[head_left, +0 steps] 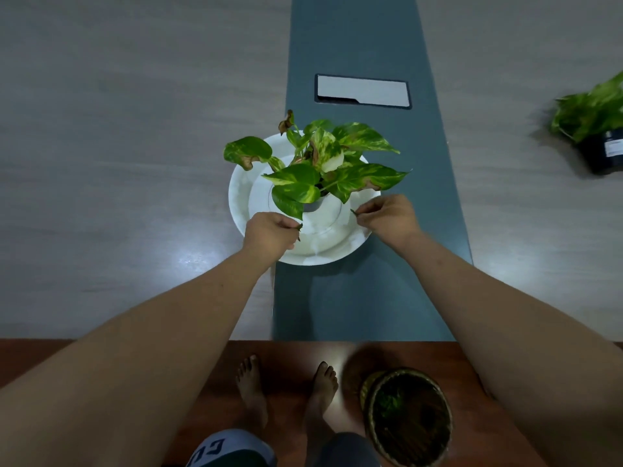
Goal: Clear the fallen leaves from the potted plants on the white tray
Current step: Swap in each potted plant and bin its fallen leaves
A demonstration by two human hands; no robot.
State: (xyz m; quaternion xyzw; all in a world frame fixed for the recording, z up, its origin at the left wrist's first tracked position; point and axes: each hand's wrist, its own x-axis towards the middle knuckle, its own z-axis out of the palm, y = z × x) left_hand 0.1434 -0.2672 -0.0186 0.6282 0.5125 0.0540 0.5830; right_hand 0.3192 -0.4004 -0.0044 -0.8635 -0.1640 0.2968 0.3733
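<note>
A round white tray [240,210] lies on the table with a potted plant [323,163] of green and yellow leaves standing in its middle; some leaves have brown edges. My left hand [269,232] hovers over the tray's near-left part, fingers pinched on a small dark leaf piece [299,226]. Over the tray's near-right rim, my right hand [387,215] pinches another small leaf piece [354,212] between thumb and fingertips. The pot itself is mostly hidden by foliage.
A dark blue-grey strip [354,298] with a rectangular cutout panel [362,91] runs down the table. A second potted plant [596,129] sits at the far right. On the wooden floor by my bare feet stands a woven basket [409,416] holding leaf scraps.
</note>
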